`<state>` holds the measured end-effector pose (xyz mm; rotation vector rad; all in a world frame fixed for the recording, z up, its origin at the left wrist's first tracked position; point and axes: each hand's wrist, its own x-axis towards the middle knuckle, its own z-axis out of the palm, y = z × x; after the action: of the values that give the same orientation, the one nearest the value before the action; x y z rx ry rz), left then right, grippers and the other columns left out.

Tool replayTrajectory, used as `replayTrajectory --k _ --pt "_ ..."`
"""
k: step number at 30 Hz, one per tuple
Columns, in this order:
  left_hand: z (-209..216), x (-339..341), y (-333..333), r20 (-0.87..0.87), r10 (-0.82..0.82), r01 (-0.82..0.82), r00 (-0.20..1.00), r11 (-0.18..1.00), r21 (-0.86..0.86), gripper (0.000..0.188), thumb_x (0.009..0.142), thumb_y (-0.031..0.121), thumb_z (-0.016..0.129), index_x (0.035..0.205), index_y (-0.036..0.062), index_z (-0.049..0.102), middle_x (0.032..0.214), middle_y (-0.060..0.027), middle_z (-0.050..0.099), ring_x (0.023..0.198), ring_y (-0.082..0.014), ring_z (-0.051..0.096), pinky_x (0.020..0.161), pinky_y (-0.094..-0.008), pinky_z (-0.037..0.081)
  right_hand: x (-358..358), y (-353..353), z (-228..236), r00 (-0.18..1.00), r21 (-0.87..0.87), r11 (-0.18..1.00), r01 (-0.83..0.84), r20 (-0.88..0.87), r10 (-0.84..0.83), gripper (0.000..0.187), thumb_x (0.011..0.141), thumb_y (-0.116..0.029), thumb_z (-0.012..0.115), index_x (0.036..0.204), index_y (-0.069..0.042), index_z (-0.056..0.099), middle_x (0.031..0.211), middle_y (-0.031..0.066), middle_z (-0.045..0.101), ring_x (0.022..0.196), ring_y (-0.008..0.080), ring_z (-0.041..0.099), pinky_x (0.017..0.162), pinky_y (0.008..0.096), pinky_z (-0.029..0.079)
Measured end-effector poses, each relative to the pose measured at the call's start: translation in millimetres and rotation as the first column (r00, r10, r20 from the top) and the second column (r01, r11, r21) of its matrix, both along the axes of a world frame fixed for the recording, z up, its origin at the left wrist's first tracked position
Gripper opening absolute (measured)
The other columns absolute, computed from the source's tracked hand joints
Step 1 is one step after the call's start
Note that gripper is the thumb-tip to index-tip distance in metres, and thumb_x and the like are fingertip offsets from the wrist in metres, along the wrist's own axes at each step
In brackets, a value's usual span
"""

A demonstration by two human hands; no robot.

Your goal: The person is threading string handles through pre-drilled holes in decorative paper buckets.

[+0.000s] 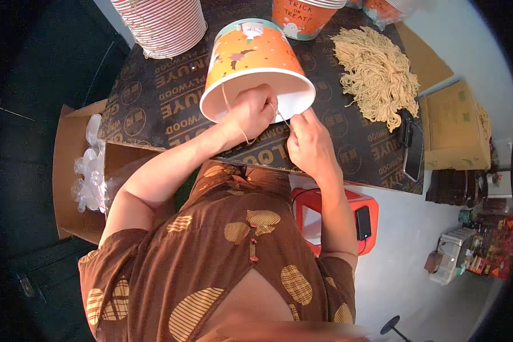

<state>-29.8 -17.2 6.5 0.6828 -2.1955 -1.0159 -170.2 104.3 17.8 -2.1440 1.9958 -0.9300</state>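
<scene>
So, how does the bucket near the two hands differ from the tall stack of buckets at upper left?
The orange bucket is single; the bucket stack has many nested together. The orange bucket shows much of its printed side, while the bucket stack shows mostly rims. The left hand and right hand work at the orange bucket's mouth; neither touches the bucket stack. Both have white rims.

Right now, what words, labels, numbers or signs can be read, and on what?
Wording and brands left out; locations only.
Far orange bucket: dark lettering on its side, readable.
Black tabletop: large tan lettering, repeated, readable, with round stamp-like marks.
Near orange bucket: mostly pictures; any lettering by its right edge is too faint to read.
Right cardboard box: small green print, too small.
Red packages: too small and blurred.
</scene>
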Motion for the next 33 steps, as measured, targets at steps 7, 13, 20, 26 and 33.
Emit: replayTrajectory --k 7,13,20,26,33 --pt "16 6 -3 0.116 -0.035 0.044 0.993 0.996 -0.077 0.009 0.080 0.008 0.059 0.081 -0.0004 0.060 0.074 -0.0105 0.062 0.065 -0.0201 0.058 0.060 -0.0328 0.046 -1 -1 -1 0.999 -0.011 0.999 0.041 -0.022 -0.042 0.017 0.074 0.001 0.061 0.089 0.002 0.054 0.092 0.0194 0.052 0.084 0.0384 0.058 0.073 0.0466 0.049" --pt "19 6 -3 -0.164 -0.261 0.309 0.951 0.791 0.528 0.015 0.089 0.012 0.059 0.079 0.0014 0.061 0.071 0.0014 0.056 0.056 -0.0057 0.045 0.048 -0.0227 0.034 1 -3 -1 0.999 -0.025 0.999 0.040 0.017 -0.040 0.016 0.074 0.001 0.060 0.089 0.002 0.054 0.090 0.0181 0.051 0.084 0.0383 0.058 0.073 0.0463 0.049" --pt "15 1 -3 -0.039 -0.214 0.206 0.976 0.853 0.479 0.017 0.092 0.014 0.058 0.081 0.0018 0.063 0.067 0.0021 0.054 0.057 -0.0052 0.045 0.049 -0.0217 0.035 0 -4 -5 0.998 -0.042 0.998 0.038 0.056 -0.035 0.015 0.074 0.002 0.059 0.088 0.003 0.053 0.092 0.0188 0.052 0.084 0.0390 0.058 0.073 0.0471 0.049" --pt "6 -2 -2 -0.015 -0.217 0.217 0.976 0.962 0.163 0.010 0.082 0.008 0.063 0.080 -0.0022 0.062 0.069 -0.0118 0.062 0.065 -0.0172 0.060 0.062 -0.0336 0.048 -2 -4 -8 0.976 -0.087 0.992 0.088 0.205 -0.069 0.013 0.075 0.004 0.059 0.087 0.002 0.055 0.092 0.0181 0.054 0.083 0.0383 0.059 0.072 0.0451 0.048" --pt "8 -3 9 0.049 -0.195 0.199 0.980 0.975 -0.102 0.012 0.079 0.000 0.063 0.089 0.0016 0.057 0.076 -0.0134 0.059 0.068 -0.0258 0.060 0.062 -0.0361 0.048 -1 -7 -12 0.933 -0.131 0.982 0.138 0.351 -0.084 0.006 0.077 0.004 0.059 0.081 0.001 0.059 0.087 0.0148 0.057 0.080 0.0359 0.060 0.070 0.0416 0.049"
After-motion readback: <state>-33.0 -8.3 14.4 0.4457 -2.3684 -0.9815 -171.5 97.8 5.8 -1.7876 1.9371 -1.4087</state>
